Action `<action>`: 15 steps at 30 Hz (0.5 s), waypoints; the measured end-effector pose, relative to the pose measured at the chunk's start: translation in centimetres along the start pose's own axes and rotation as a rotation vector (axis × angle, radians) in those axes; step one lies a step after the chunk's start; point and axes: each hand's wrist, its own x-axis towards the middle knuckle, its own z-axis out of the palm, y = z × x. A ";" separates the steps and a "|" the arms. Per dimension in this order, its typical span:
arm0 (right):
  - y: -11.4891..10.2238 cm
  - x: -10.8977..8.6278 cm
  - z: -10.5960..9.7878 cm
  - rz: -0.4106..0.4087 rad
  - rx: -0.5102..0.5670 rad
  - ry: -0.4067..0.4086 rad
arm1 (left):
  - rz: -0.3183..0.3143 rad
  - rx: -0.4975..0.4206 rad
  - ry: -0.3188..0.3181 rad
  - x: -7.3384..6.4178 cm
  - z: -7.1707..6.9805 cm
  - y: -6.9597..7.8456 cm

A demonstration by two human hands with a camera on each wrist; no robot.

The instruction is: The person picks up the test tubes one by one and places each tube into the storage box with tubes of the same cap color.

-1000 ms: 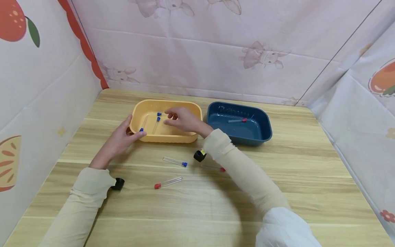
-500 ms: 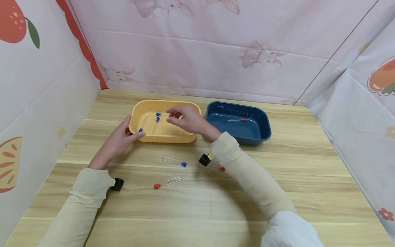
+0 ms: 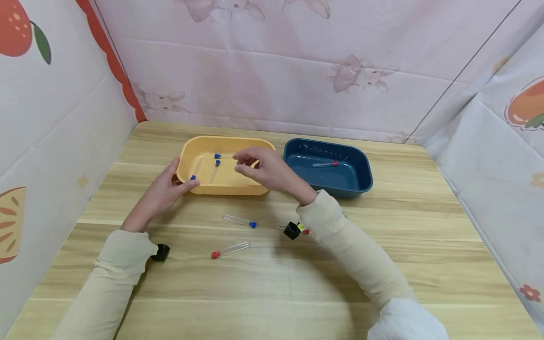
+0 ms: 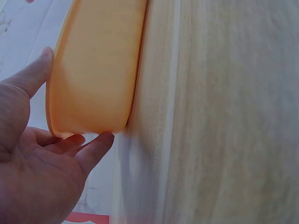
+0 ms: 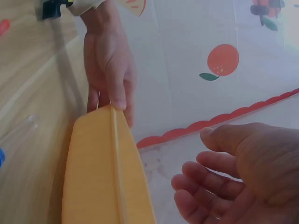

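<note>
My left hand [image 3: 163,194] holds the left end of a yellow plastic basin [image 3: 231,190], its thumb on the rim and its fingertips against the outer wall in the left wrist view. Over the right half of that basin hovers my right hand [image 3: 269,170], fingers loosely curled; the right wrist view shows nothing between them. Inside the basin lie a blue-capped test tube [image 3: 215,171], another tube with a blue cap [image 3: 193,178] by the left wall, and a third blue cap [image 3: 217,156] whose clear tube runs toward the right hand.
A dark blue basin [image 3: 329,178] stands to the right, holding a red-capped tube [image 3: 325,165]. On the wooden table in front lie a blue-capped tube [image 3: 239,221], a red-capped tube [image 3: 231,250] and another red cap [image 3: 306,232] partly hidden by the right wrist camera [image 3: 292,230].
My right hand has drawn back slightly to the right above the yellow basin, its wrist camera moving right and nearer. The left hand stays on the basin's left end.
</note>
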 end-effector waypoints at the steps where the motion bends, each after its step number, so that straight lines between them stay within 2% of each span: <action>1: -0.1 -0.2 0.0 0.002 0.002 0.005 | -0.002 -0.001 0.000 0.0 0.0 0.0; 9: -1.0 -2.2 0.1 -0.010 0.008 0.018 | -0.010 -0.005 0.000 -0.1 0.2 0.1; 15: -1.2 -3.5 0.1 0.006 0.008 0.023 | -0.045 0.015 0.004 -0.1 0.2 0.2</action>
